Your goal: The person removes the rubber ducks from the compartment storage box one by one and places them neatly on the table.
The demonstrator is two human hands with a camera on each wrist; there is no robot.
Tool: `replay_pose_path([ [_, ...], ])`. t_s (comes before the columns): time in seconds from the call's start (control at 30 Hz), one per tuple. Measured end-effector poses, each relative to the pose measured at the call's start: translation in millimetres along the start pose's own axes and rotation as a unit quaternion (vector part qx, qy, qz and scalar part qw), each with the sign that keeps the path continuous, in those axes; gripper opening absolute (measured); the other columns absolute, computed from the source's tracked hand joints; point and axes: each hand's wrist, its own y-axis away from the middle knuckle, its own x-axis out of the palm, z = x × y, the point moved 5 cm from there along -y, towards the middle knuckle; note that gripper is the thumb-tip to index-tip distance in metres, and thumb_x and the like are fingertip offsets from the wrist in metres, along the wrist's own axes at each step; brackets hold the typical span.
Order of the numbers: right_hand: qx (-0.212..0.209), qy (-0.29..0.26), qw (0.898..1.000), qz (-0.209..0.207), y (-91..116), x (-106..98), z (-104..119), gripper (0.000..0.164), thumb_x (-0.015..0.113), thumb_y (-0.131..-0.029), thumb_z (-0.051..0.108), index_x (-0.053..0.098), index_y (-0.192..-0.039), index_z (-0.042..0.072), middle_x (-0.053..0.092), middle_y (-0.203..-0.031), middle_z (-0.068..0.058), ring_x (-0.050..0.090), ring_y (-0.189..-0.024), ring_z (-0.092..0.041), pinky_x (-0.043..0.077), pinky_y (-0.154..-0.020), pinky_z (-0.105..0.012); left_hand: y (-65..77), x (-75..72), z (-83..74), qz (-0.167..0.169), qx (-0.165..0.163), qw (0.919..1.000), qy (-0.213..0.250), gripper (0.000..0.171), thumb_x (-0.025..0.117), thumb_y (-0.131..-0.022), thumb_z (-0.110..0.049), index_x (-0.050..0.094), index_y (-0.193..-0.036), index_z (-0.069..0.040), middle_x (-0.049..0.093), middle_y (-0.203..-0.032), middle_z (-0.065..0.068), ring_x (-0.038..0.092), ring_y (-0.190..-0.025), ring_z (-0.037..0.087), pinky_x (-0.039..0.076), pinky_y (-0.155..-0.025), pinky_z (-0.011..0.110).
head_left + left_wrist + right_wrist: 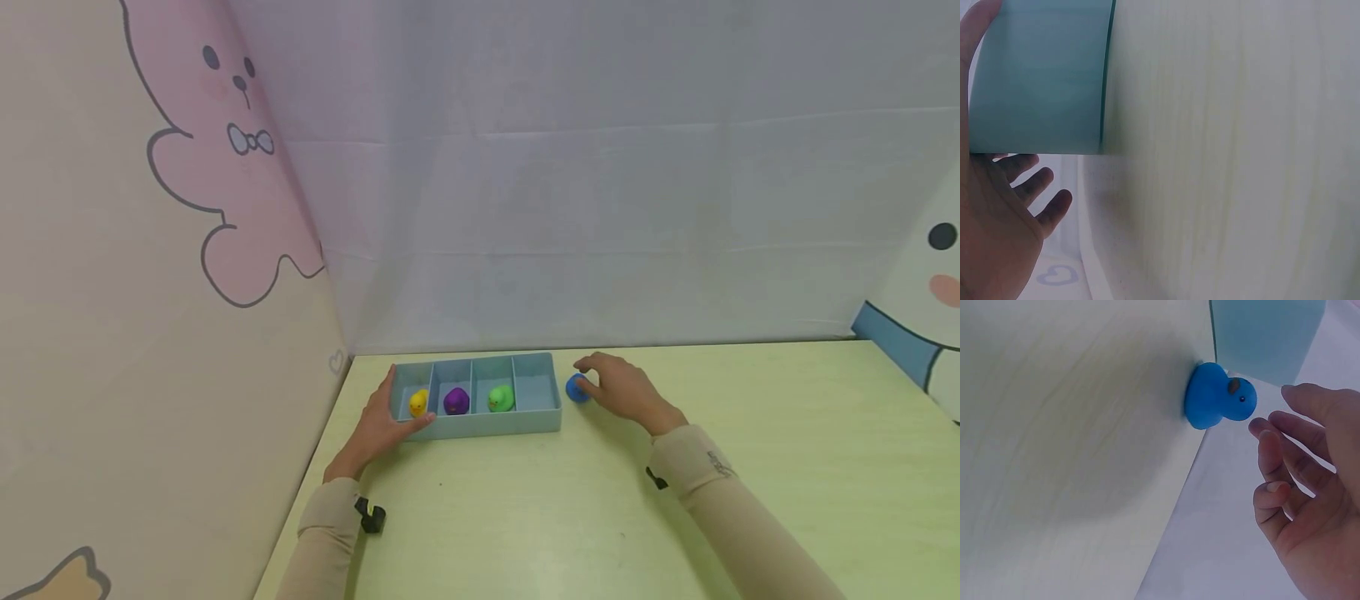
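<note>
A pale blue box (487, 427) with a row of compartments sits toward the back of the table. My left hand (377, 429) holds its left end, thumb over the front rim and fingers along the side. From the left, the compartments hold a yellow toy duck (418, 403), a purple toy duck (456, 402) and a green toy duck (501, 398); the rightmost is bare. Just right of the box, a blue toy duck (1207, 397) stands upright on the table. Around its head, with a gap in the right wrist view, hover the parted thumb and fingers of my right hand (628, 390).
The pale yellow-green tabletop (510, 517) extends in front of the box and far to the right. A grey-white cloth wall (600, 233) rises along the back edge. On the left stands a wall panel with a pink bear print (217, 167).
</note>
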Motion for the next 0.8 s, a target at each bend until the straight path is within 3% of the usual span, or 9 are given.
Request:
replay_pose_path([
  [0.23, -0.014, 0.006, 1.0, -0.015, -2.9, -6.6, 8.9, 0.035, 0.065, -0.1, 0.025, 0.068, -0.128, 0.004, 0.071, -0.129, -0.015, 0.068, -0.083, -0.021, 0.057, -0.069, -0.041, 0.4, -0.1, -1.3, 0.001, -0.001, 1.0, 0.004, 0.123, 0.075, -0.081, -0.066, -0.005, -0.166, -0.027, 0.006, -0.174, 0.013, 0.013, -0.159, 0.044, 0.019, -0.122, 0.071],
  [0.37, -0.019, 0.002, 0.999, -0.025, -5.2, -8.1, 12.9, 0.033, 0.065, -0.1, 0.025, 0.069, -0.126, 0.005, 0.07, -0.131, -0.015, 0.071, -0.089, -0.026, 0.059, -0.075, -0.044, 0.4, 0.5, -1.3, 0.0, 0.001, 1.0, 0.007, 0.123, 0.075, -0.081, -0.066, -0.004, -0.166, -0.026, 0.006, -0.174, 0.012, 0.012, -0.159, 0.044, 0.019, -0.122, 0.071],
  [0.57, -0.035, 0.004, 0.999, -0.032, -8.5, -8.7, 23.2, 0.031, 0.066, -0.1, 0.023, 0.07, -0.124, 0.005, 0.072, -0.127, -0.014, 0.07, -0.113, -0.034, 0.06, -0.088, -0.05, -0.5, 1.8, 0.9, 0.003, 0.0, 1.0, 0.002, 0.123, 0.075, -0.081, -0.067, -0.005, -0.166, -0.027, 0.006, -0.174, 0.013, 0.012, -0.159, 0.045, 0.019, -0.122, 0.072],
  [0.8, -0.052, 0.005, 0.998, -0.036, -15.3, -9.3, 40.5, 0.029, 0.068, -0.098, 0.022, 0.072, -0.121, 0.005, 0.074, -0.118, -0.011, 0.073, -0.102, -0.031, 0.061, -0.08, -0.047, -1.7, 1.6, 1.0, 0.0, 0.008, 1.0, 0.005, 0.122, 0.075, -0.082, -0.065, -0.004, -0.166, -0.025, 0.006, -0.174, 0.013, 0.012, -0.159, 0.044, 0.019, -0.122, 0.072],
])
